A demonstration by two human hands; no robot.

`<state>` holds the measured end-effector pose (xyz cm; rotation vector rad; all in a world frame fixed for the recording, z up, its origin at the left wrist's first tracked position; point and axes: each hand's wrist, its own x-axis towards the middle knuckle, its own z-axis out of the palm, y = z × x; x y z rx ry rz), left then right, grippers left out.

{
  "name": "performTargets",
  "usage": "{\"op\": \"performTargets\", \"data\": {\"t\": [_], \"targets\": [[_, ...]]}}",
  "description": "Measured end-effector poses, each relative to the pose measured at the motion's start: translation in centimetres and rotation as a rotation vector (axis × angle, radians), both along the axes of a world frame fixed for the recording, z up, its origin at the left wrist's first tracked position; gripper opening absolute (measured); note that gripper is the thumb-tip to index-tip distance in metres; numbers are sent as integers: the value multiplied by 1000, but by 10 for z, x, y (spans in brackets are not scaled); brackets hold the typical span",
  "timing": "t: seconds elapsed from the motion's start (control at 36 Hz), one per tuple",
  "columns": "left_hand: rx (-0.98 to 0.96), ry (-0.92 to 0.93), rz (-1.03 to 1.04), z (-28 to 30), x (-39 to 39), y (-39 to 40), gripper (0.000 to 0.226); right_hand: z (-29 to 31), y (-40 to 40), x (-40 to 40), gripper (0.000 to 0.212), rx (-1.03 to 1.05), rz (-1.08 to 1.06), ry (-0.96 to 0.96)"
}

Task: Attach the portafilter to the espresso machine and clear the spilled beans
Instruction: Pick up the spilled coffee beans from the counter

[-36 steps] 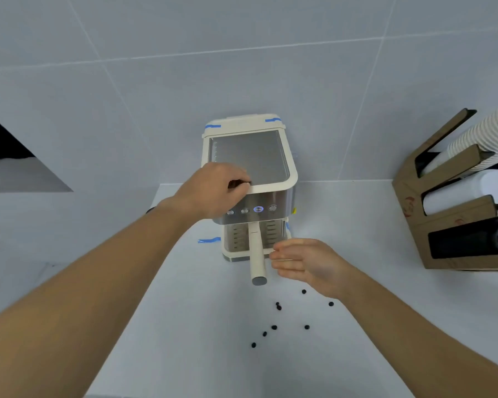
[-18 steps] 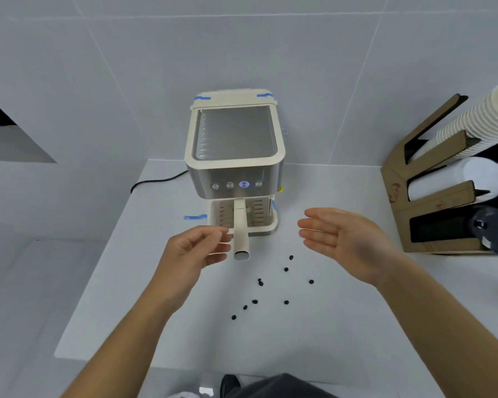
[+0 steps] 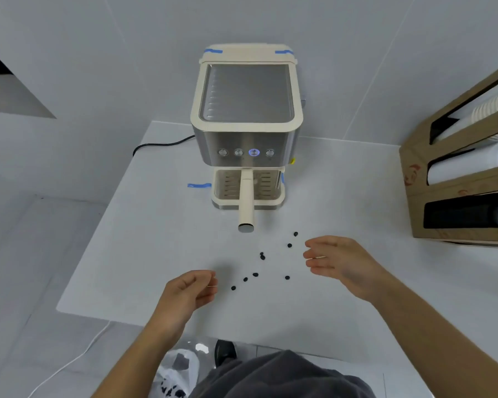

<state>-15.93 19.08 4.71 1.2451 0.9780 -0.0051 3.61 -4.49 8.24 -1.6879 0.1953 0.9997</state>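
Observation:
A cream and steel espresso machine stands at the back of the white table. The portafilter sits in the machine, its cream handle pointing straight toward me. Several dark coffee beans lie scattered on the table in front of the handle. My left hand hovers just left of the beans, fingers loosely curled, holding nothing. My right hand is just right of the beans, fingers extended and apart, palm facing left, empty.
A cardboard cup dispenser with paper cups stands at the right. A black power cord runs left from behind the machine. Blue tape marks the table by the machine. A plastic bag lies on the floor below the table's front edge.
Both hands left the machine and portafilter handle and dropped toward me, now flanking the beans. The camera pulled back and tilted down.

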Motion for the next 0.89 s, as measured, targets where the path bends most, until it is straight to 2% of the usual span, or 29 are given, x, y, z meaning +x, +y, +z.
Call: {"op": "performTargets", "data": {"t": [0.17, 0.31, 0.5, 0.81, 0.89], "targets": [[-230, 73, 130, -21, -10, -8, 20, -27, 25, -9, 15, -123, 78, -194], [-327, 104, 186, -30, -11, -15, 22, -49, 47, -11, 15, -213, 235, -301], [-396, 106, 242, -30, -10, -19, 23, -72, 74, -13, 26, -337, 510, -447], [-431, 100, 272, -34, -14, -12, 21, -96, 96, -12, 30, -479, 697, -619], [-436, 96, 269, -35, -14, -11, 21, -99, 98, -10, 21, -497, 696, -642]]}}
